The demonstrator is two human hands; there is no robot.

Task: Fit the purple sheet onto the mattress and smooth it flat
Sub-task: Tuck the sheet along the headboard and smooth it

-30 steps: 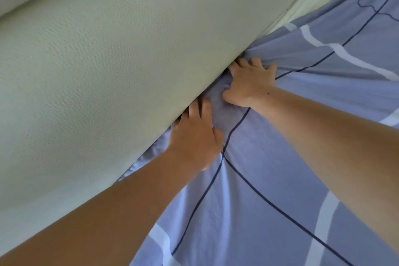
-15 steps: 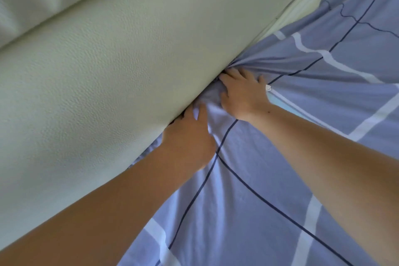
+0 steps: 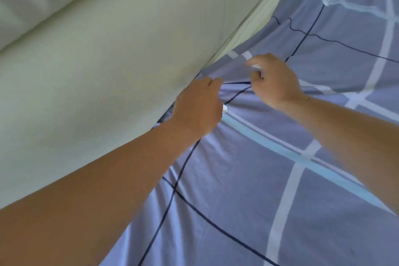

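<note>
The purple sheet (image 3: 237, 201) is lying spread out under your arms, soft, light and wrinkling easily, so I think a fold near its edge is giving the best hold. Your left hand (image 3: 198, 106) is pinching such a fold, its grip clamped on cloth beside the cream padded headboard (image 3: 97, 71). Your right hand (image 3: 276, 82) is reaching just beyond with half-curled fingers, and I cannot tell whether its grip is holding cloth.

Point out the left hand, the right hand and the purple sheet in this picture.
left hand (image 3: 198, 106), head view, on the back of the hand.
right hand (image 3: 277, 84), head view, on the back of the hand.
purple sheet (image 3: 237, 196), head view, on a bare flat stretch below both hands.
</note>
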